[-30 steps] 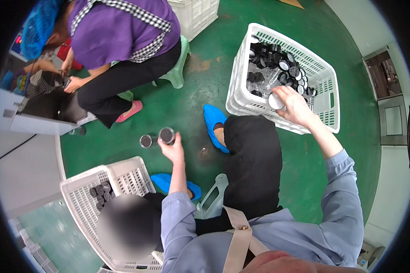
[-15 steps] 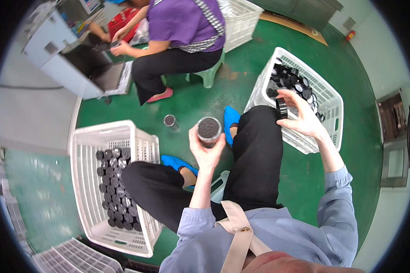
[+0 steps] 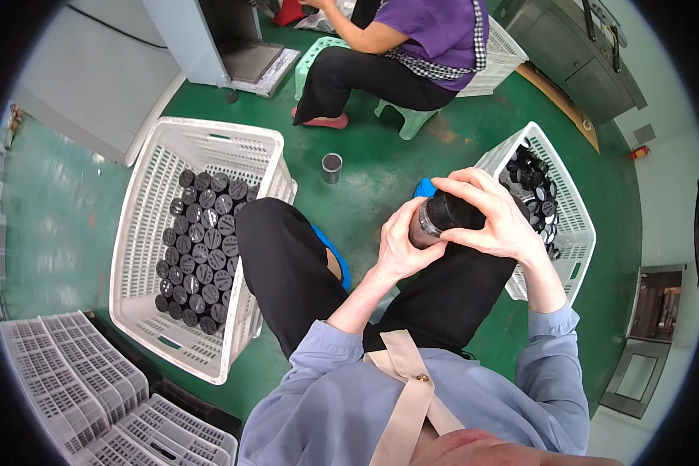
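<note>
Over my lap, my left hand [image 3: 400,242] is wrapped round a clear jar [image 3: 422,231] with dark contents. My right hand [image 3: 495,213] grips a black lid [image 3: 450,210] at the jar's mouth; the jar is tilted. How far the lid is seated I cannot tell. On the floor ahead stands another jar [image 3: 332,167], upright and lidless, filled with dark material. To my left a white crate [image 3: 124,264] holds many black-lidded jars [image 3: 202,252] in rows. Right of my knee, a second white crate [image 3: 581,233] contains loose black lids [image 3: 537,182], partly hidden by my right hand.
A co-worker [image 3: 435,46] in purple sits on a green stool [image 3: 408,116] ahead, beside an open grey cabinet [image 3: 248,39]. White crates [image 3: 78,380] are stacked at lower left. A metal cabinet [image 3: 582,62] stands at the far right. The floor is green.
My right hand has brought the black lid from beside the right crate to the jar. My left hand has moved right with the jar and tilted it. The whole view has shifted.
</note>
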`<state>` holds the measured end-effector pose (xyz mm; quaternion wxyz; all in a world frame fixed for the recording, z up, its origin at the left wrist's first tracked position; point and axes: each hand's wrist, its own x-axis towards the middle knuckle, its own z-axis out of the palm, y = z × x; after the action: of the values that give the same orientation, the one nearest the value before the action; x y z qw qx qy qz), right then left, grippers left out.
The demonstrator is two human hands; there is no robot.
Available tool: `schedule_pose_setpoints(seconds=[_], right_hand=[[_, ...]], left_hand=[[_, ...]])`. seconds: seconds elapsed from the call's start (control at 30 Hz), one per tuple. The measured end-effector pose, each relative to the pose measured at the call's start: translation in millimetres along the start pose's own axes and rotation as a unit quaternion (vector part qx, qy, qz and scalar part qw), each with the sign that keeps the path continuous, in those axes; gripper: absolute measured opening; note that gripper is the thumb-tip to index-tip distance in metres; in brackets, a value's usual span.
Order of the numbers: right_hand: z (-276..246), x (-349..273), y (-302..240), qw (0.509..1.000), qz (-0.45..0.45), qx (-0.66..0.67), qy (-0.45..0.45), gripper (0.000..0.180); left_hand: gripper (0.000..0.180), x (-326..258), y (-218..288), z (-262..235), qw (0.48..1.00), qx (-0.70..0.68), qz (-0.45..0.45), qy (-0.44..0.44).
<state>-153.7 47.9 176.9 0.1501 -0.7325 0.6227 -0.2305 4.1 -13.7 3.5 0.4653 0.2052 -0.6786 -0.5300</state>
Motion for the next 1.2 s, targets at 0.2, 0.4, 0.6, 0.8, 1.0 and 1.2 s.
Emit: schedule_pose_setpoints(seconds=[0.2,0.4,0.6,0.8,1.0,1.2], right_hand=[[9,4,-7,0.999,0.022,-0.006,-0.032,0.073],[16,4,-8,0.999,0.033,-0.011,-0.021,0.072],[20,1,-6,1.0,0.024,0.01,-0.013,0.066],[38,-3,2,0.998,-0.042,0.042,0.005,0.051],[48,-9,5,0.996,-0.032,0.082,0.008,0.038],[43,-12,5,0.994,-0.019,0.112,0.001,0.036]], left_hand=[[0.078,2,1,-3,1.0,-0.01,-0.006,-0.012],[0.077,4,1,-8,0.999,-0.013,-0.005,-0.03],[0.075,3,1,-8,0.998,-0.029,0.007,-0.059],[0.07,1,6,-8,0.993,-0.035,-0.003,-0.11],[0.06,-5,4,-7,0.988,-0.038,-0.016,-0.148],[0.058,-5,4,-4,0.981,-0.055,-0.037,-0.184]])
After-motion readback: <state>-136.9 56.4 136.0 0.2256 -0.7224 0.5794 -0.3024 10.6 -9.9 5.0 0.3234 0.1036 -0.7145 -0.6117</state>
